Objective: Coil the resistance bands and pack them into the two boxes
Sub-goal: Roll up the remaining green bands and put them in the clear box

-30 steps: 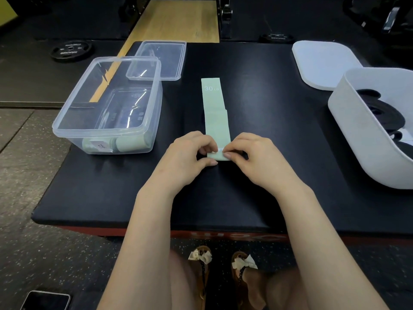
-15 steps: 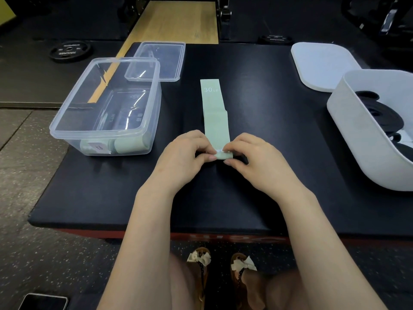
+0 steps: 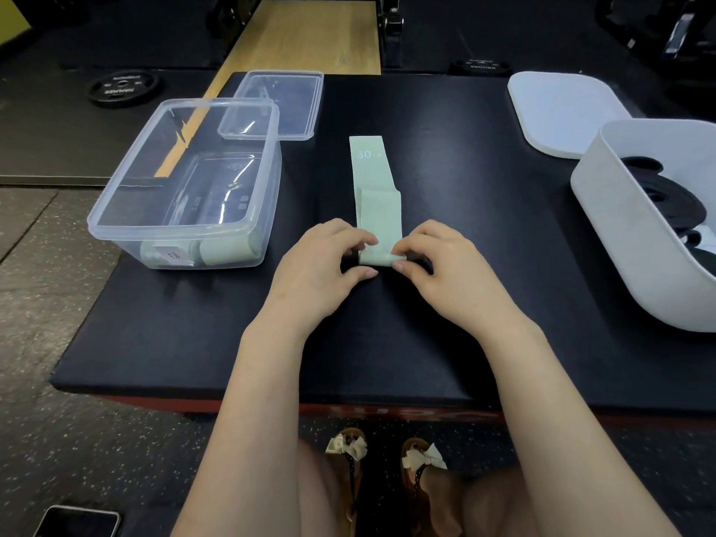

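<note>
Bench (image 3: 445, 343) first: it is black and wide, and my things sit on top. On my right is the white box (image 3: 620, 242) with dark bands (image 3: 666, 203) inside. On my left is the clear box (image 3: 186, 180) with pale green rolls (image 3: 217, 254) at its near end. Both boxes are open, with their lids lying behind them.

The green band (image 3: 374, 195) lies flat in the middle, running away from me. My left hand (image 3: 321, 265) and right hand (image 3: 441, 265) are close together, each pinching a side of the small roll at its near end.

I think the roll could go crooked if one hand pushes harder. The band looks stretchy, so the roll may spring open if I let go. The far end might slide on the bench and bunch up. A loose roll may not fit beside the others.
</note>
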A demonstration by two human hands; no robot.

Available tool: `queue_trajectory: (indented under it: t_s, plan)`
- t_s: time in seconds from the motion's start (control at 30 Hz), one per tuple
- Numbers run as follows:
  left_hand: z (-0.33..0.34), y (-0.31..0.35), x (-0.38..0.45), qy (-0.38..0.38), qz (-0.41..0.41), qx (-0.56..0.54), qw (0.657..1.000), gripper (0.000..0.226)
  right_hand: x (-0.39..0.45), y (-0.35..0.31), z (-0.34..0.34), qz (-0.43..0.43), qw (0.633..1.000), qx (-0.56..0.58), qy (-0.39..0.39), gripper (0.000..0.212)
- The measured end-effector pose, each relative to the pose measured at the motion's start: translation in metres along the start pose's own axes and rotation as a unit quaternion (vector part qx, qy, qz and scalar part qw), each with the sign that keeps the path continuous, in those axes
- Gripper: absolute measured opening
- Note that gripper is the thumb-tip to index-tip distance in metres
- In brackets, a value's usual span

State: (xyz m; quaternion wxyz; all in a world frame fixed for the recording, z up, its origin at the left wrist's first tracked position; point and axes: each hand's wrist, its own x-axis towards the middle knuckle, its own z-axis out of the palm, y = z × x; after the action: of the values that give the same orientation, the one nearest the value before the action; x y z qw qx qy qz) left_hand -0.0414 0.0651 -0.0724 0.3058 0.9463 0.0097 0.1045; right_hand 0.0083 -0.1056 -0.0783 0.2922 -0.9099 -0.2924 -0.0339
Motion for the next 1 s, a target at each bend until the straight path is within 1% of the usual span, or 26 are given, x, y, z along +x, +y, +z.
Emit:
queue_trajectory:
  t_s: [0.07, 0.2, 0.43, 0.67, 0.83, 0.93, 1.0]
  plan:
    - [0.0003, 0.0015, 0.0006, 0.016, 0.009, 0.011, 1.0, 0.024, 0.0019, 0.0005, -0.0003, -0.001, 1.0, -0.014, -0.006, 0.019]
    - [0.0021, 0.0038, 0.0017, 0.016, 0.0, 0.012, 1.0, 0.016, 0.0041, 0.0012, 0.0008, -0.001, 1.0, -0.017, -0.005, 0.017]
    - [0.0048, 0.0043, 0.0016, 0.016, -0.037, -0.015, 0.999, 0.01, 0.0021, -0.0038, -0.0012, 0.043, 0.998, 0.044, 0.0, 0.01]
    - [0.0059, 0.0054, 0.0016, 0.012, -0.042, -0.035, 0.998, 0.009, 0.0027, -0.0064, -0.0032, 0.067, 0.995, 0.077, -0.006, 0.01]
    - [0.0068, 0.0046, 0.0037, 0.02, -0.05, -0.043, 0.998, 0.007, 0.0038, -0.0042, 0.0029, 0.048, 0.997, 0.061, 0.022, 0.013]
    - [0.0065, 0.0046, 0.0058, 0.025, -0.042, -0.033, 0.998, 0.006, 0.0023, -0.004, 0.0043, -0.006, 0.998, 0.031, 0.055, 0.017]
    - [0.0065, 0.0042, 0.0074, 0.025, -0.041, -0.028, 0.998, 0.006, 0.0019, -0.0039, 0.0045, -0.03, 0.998, 0.002, 0.05, 0.018]
